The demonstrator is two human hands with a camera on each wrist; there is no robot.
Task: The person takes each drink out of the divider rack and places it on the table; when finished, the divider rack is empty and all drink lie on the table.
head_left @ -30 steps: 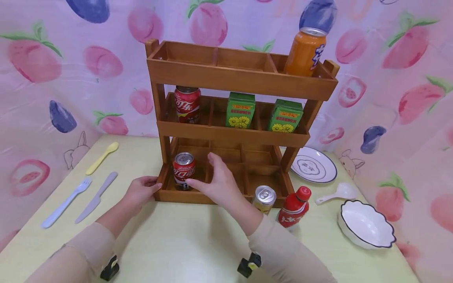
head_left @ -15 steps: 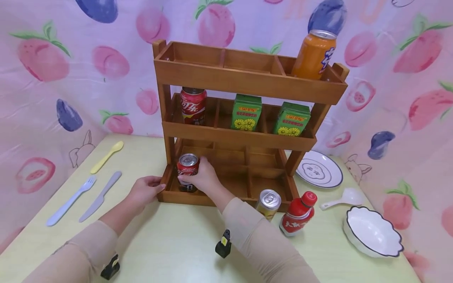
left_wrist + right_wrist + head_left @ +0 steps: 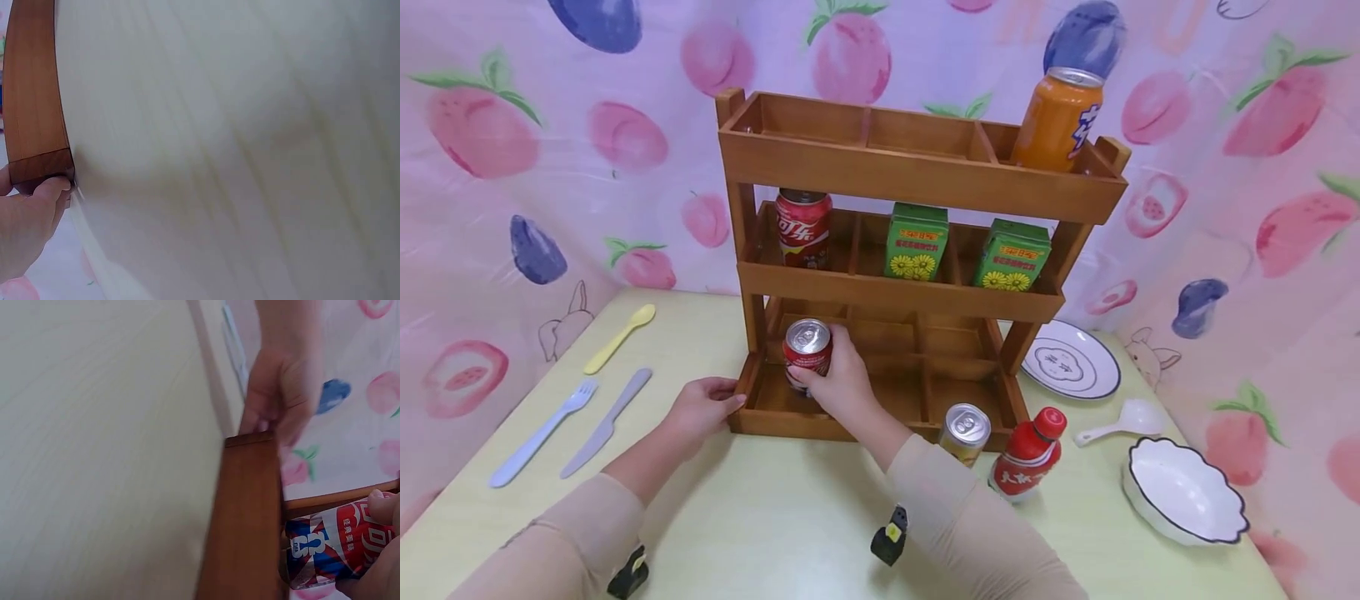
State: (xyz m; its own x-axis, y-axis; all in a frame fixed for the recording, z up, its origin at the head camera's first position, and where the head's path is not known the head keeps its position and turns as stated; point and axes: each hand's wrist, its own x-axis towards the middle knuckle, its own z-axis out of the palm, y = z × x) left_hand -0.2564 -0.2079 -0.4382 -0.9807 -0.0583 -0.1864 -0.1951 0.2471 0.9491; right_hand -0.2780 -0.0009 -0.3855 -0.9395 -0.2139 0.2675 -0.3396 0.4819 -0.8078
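Observation:
In the head view, my right hand (image 3: 848, 382) grips a small red cola can (image 3: 807, 357) around its side. The can is over the front left compartment of the bottom tier of a brown wooden rack (image 3: 880, 287). Its printed lower part shows in the right wrist view, where the cola can (image 3: 350, 540) lies close to the rack's front board (image 3: 247, 512). My left hand (image 3: 702, 410) pinches the rack's front left corner. Thumb and fingers clasp that wooden corner (image 3: 40, 169) in the left wrist view too.
Another cola can (image 3: 803, 229) and two green drink cartons (image 3: 917, 242) fill the middle tier. An orange can (image 3: 1058, 121) stands on top. A gold can (image 3: 964, 433) and red bottle (image 3: 1026, 457) stand by the front right. A bowl (image 3: 1183, 492) and cutlery flank the rack.
My right hand has reached left, closed around the cola can and raised it slightly, shifting it a little right within the rack. My left hand keeps its place on the corner.

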